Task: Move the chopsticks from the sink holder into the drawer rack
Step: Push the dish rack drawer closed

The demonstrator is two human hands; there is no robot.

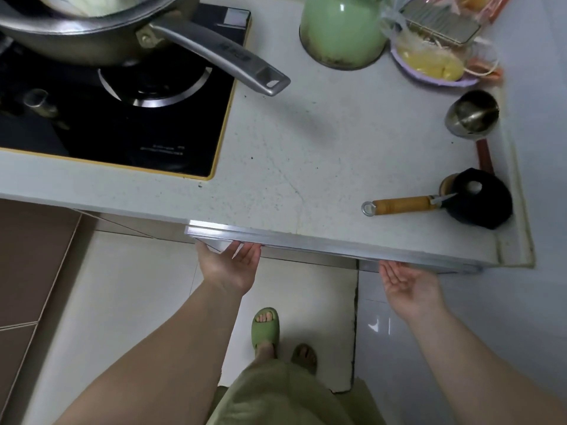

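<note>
Silvery aluminium drawer rail (306, 242) running under the front edge of the speckled off-white stone countertop (306, 142), both hands at it from below. Left hand (228, 266) palm up, fingers spread loosely and hooked under the left end of the rail, fingertips hidden behind the metal lip. Right hand (409, 285) palm up too, open and relaxed, fingertips touching or just under the rail nearer its right end; actual grip cannot be told. Nothing held in either hand. Chopsticks, sink holder and the inside of the drawer rack out of sight, so their place relative to the hands cannot be told; only the drawer's front strip visible, directly above the fingers. On the counter, well above the hands: black glass gas hob (116, 118) at left with a grey metal wok (101, 32), its long handle reaching right over the counter; pale green enamel kettle (340, 35) at the back; lilac plastic basket (435, 69) of yellow food beside it under a wire rack; steel ladle (472, 115) with a red handle along the right edge; black faceted block (481, 199) with a wooden-handled tool (402, 205) stuck into it, lying nearest the right hand. Below, green slippers (266, 328) on pale floor tiles.
</note>
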